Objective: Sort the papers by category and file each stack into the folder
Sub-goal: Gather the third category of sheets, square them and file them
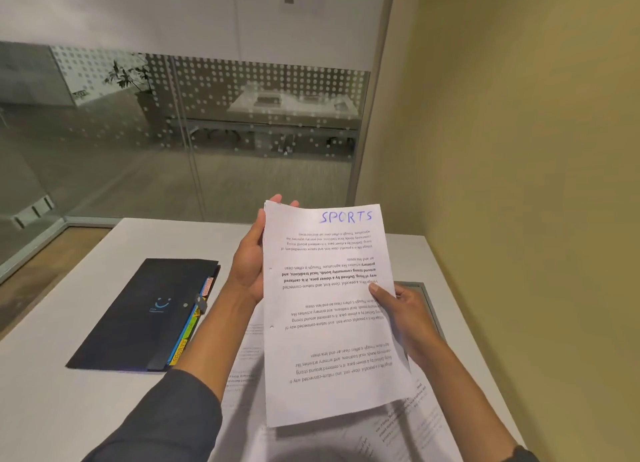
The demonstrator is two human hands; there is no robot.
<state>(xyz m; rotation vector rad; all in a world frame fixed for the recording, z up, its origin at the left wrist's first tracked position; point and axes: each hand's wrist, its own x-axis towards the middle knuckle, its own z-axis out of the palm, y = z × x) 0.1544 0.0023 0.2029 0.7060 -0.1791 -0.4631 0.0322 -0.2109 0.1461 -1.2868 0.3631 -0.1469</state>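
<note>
Both grips are holding a sheet marked "SPORTS" (332, 309) above the pale bench (69, 402): left hand (251, 264) cradling its left edge, right hand (403, 311) pinching the right edge with thumb on top. More papers (408, 427) are lying beneath; the dark folder (145, 316) is sitting closed to the left, near a glass partition (173, 132) and yellow wall (519, 150).

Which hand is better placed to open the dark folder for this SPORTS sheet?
Left, probably. The left hand is nearer the closed folder, which lies on the table's left. The right hand pinches the SPORTS sheet by its right edge, farther away, and could keep holding it.
</note>
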